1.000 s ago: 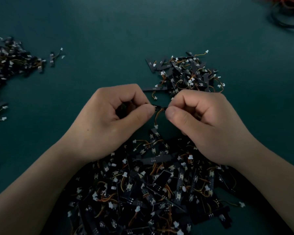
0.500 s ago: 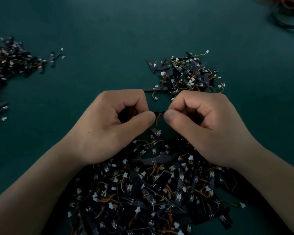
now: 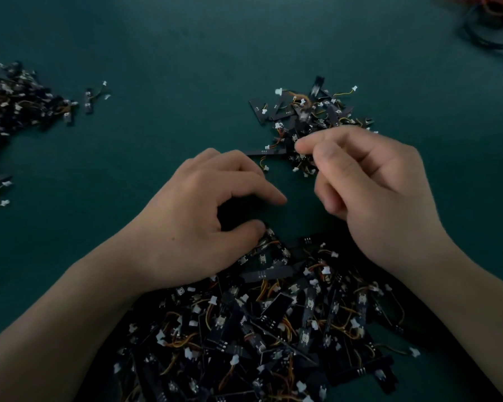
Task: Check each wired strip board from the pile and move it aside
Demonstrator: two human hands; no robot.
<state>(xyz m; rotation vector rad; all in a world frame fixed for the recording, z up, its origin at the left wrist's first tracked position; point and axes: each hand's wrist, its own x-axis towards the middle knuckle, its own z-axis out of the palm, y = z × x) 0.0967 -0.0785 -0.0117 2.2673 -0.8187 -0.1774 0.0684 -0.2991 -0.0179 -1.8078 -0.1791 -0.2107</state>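
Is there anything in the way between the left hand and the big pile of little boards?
No, nothing visible stands between them. The left hand is right at the far edge of the near pile, with its thumb touching the boards there, so it could pick one up straight away.

I read no word, number or brand here. The strip boards point(image 3: 263, 275) before me carry tiny white marks (dot rows, round outlines), too small to make out.

Dark teal table surface point(image 3: 186, 53), 1 black cable coil point(image 3: 486, 43) at far right corner, possibly reddish wires point(image 3: 491, 2) beside it
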